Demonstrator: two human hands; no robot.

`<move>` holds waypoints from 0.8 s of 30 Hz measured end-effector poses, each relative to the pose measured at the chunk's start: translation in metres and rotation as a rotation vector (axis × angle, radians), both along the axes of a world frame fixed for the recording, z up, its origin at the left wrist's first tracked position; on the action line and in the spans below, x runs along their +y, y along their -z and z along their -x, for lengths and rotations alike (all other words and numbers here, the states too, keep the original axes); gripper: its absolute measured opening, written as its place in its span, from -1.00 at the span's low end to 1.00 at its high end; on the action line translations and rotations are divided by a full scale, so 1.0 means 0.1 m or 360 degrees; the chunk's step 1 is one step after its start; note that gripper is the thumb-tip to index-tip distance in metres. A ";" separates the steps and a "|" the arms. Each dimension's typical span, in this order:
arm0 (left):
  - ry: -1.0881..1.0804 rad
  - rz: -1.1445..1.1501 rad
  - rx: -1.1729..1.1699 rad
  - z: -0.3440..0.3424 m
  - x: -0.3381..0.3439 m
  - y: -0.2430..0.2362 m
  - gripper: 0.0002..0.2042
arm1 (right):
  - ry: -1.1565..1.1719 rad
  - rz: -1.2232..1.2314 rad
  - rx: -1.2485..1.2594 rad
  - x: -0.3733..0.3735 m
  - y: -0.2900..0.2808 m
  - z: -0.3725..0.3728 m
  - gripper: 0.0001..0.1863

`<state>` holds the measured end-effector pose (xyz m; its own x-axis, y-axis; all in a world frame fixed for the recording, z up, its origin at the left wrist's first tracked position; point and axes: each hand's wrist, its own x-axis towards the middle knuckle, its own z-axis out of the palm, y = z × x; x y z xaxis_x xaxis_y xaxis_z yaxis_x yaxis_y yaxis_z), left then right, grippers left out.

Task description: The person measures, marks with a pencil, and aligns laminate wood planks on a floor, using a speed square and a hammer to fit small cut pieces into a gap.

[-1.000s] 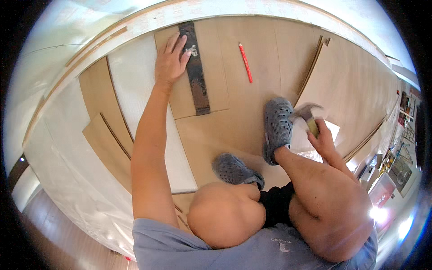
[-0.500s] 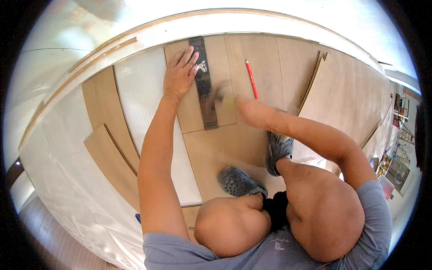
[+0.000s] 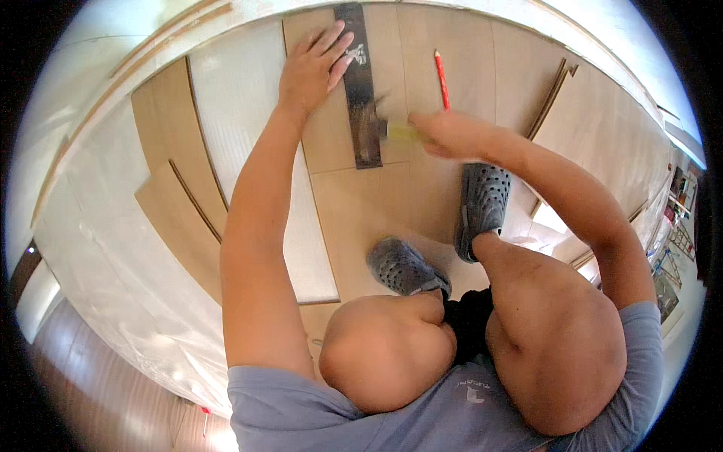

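Observation:
My left hand (image 3: 312,71) lies flat with its fingers stretched across a light wood floor plank (image 3: 322,143) and onto a dark, scuffed flat metal bar (image 3: 361,90). Closed around a yellow-green handle, my right hand (image 3: 450,135) holds what looks like a hammer (image 3: 401,132). Motion blurs its dark head, which is at the bar's right edge near the lower end; I cannot tell whether they touch. A red pencil (image 3: 441,79) rests on the planks just beyond my right hand.
Loose planks (image 3: 162,113) lie on white underlay (image 3: 241,98) at the left. More boards (image 3: 587,120) are stacked at the right. A white wall edge with a wooden strip (image 3: 181,30) runs along the far side. My feet in grey clogs (image 3: 407,265) stand on the laid planks.
The view has tilted, so the floor and bar sit higher in the picture. My right hand has shifted slightly with the blurred hammer, still beside the bar. My left hand keeps its place on the bar.

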<state>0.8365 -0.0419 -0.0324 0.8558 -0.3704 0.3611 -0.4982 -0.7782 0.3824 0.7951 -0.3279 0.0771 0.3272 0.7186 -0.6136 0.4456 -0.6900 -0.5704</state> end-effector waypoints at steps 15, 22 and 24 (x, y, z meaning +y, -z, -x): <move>0.0150 -0.0097 -0.0099 -0.09 0.05 -0.12 -0.52 | 0.0390 0.0283 -0.0223 0.03 0.07 0.34 -0.68; 0.0093 -0.0140 -0.0003 0.06 0.04 -0.12 -0.56 | 0.0678 0.0038 -0.0206 0.04 -0.01 0.21 -0.65; 0.0097 -0.0153 0.0036 0.05 0.05 -0.13 -0.55 | 0.0755 0.0038 -0.0387 0.03 0.12 0.32 -0.64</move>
<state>0.8315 -0.0368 -0.0196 0.8381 -0.4541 0.3023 -0.5379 -0.7804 0.3189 0.7627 -0.3251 0.0652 0.7477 0.4437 -0.4941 0.1988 -0.8594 -0.4711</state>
